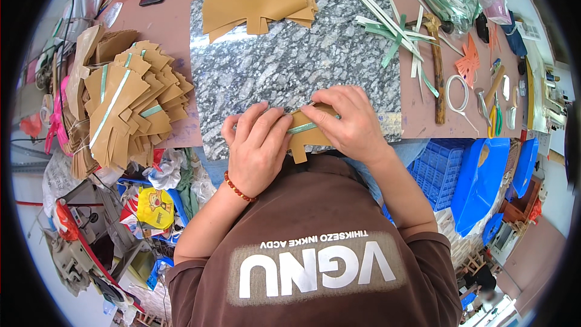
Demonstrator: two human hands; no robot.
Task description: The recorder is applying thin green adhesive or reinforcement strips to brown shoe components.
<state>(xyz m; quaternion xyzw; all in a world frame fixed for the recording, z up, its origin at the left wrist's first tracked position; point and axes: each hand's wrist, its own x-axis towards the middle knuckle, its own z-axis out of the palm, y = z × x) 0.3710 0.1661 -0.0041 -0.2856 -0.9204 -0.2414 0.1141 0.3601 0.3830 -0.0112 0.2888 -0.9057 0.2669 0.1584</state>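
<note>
At the near edge of a speckled grey stone slab (272, 63), a tan leather-like piece (310, 139) lies between my hands, with a short tab pointing toward me. A pale green strip (301, 128) runs across it. My left hand (257, 145) presses its closed fingers on the left end of the piece. My right hand (351, 122) pinches the upper right end with thumb and fingers, hiding that end of the strip. At the slab's far edge sits a stack of plain tan pieces (257, 5).
To the left, a fanned pile of tan pieces (136, 100) carries green strips. Loose green and white strips (393, 30) cross the slab's far right corner. A hammer (437, 72), a white cord loop (455, 94) and pliers (496, 115) lie at right. Blue crates (436, 166) stand below.
</note>
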